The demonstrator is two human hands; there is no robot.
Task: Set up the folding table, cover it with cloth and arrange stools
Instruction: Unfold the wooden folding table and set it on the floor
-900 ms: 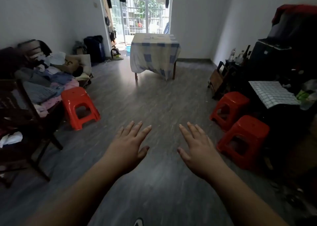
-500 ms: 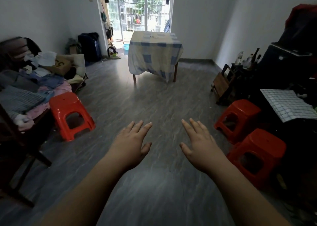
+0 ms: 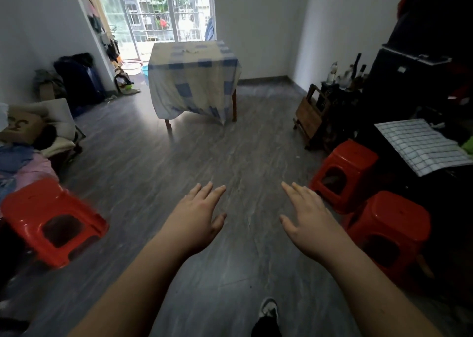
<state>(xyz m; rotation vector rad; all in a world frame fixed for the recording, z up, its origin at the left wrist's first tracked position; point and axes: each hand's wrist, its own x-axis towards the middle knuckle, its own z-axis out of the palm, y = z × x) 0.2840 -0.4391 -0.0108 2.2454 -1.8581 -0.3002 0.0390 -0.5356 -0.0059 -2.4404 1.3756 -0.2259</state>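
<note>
**A:** Where do we stand?

**B:** The square folding surface (image 3: 190, 52) is up at the far end by the balcony door, and the blue-and-cream checked cloth (image 3: 194, 85) is draped over it, hanging low at the front. I judge those two steps done; stools are what's left.

**A:** And my hands?

**B:** Left hand (image 3: 195, 221) and right hand (image 3: 308, 220) are both held out over the grey wood-look floor (image 3: 158, 157), fingers spread, holding nothing.

**A:** Where are the stools?

**B:** Well apart from the surface. One red plastic stool (image 3: 48, 219) sits at my left; two more at my right, the nearer red stool (image 3: 389, 231) just beside the farther red stool (image 3: 345, 170).

**A:** Next move?

**B:** I'd say turn to one, grip its rim, and carry it across to the covered surface.
</note>
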